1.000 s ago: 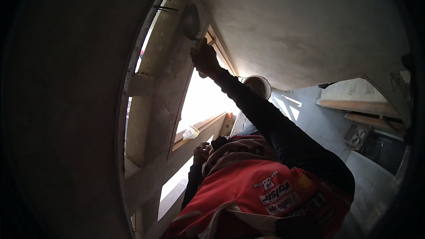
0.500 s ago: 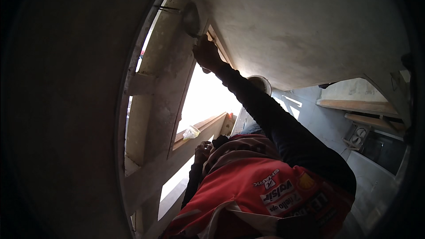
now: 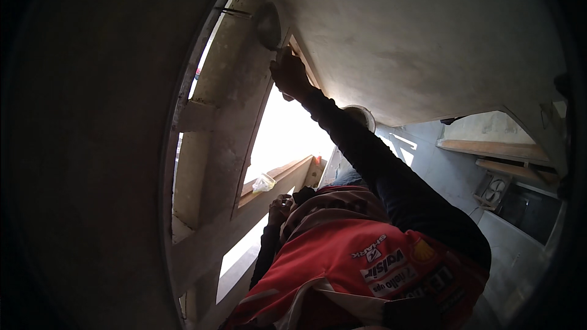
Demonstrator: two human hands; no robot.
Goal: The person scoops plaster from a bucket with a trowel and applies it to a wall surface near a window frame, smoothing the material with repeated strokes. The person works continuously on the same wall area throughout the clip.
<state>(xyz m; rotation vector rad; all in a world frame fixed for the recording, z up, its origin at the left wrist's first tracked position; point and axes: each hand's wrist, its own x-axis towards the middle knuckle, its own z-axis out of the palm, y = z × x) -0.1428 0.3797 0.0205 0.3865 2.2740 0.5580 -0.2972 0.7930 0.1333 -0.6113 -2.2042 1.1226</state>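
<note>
My right arm stretches up and away to the grey wall [image 3: 229, 79] beside the bright window opening. In my right hand [image 3: 291, 74], closed round its handle, is a trowel with a rounded dark blade [image 3: 268, 27]. The blade lies at or very near the wall, close to the corner above the window; contact cannot be made out. My left hand [image 3: 280, 209] rests low by my waist with curled fingers. Whatever it holds, if anything, is hidden in shadow.
A crumpled clear plastic bag [image 3: 264, 183] sits on the wooden window sill [image 3: 287, 174]. Behind my right arm shows the rim of a round container [image 3: 369, 116]. Rightward are a wooden ledge [image 3: 489, 146] and a fan unit [image 3: 493, 190]. A thin dark rod [image 3: 235, 12] juts near the blade.
My right hand and the trowel have shifted slightly to the right along the wall. My left hand stays where it was.
</note>
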